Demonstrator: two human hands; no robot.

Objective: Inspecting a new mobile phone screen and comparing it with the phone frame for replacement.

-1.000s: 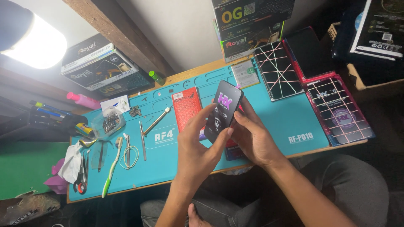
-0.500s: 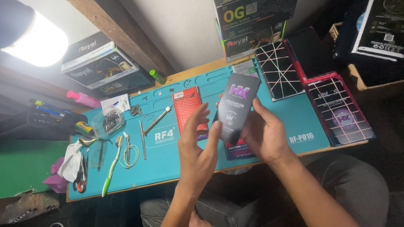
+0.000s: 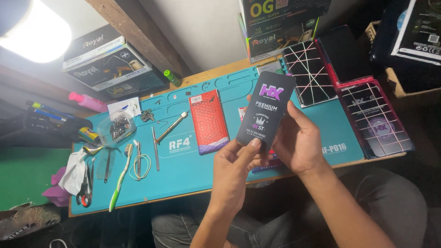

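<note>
Both hands hold a dark phone-shaped screen panel with purple and white print, raised above the teal work mat. My left hand grips its lower end, thumb on the front face. My right hand supports it from behind and along the right edge. A red bubble-wrap pouch lies flat on the mat just left of the panel.
Left on the mat lie a green toothbrush, tweezers, a screwdriver, a rubber band, scissors and a dish of small parts. Black packages with crossed bands sit right. Boxes stand behind; a bright lamp glares top left.
The panel has been lifted and tilted more upright, facing the camera. My right hand slid behind it, and my left hand took the lower end.
</note>
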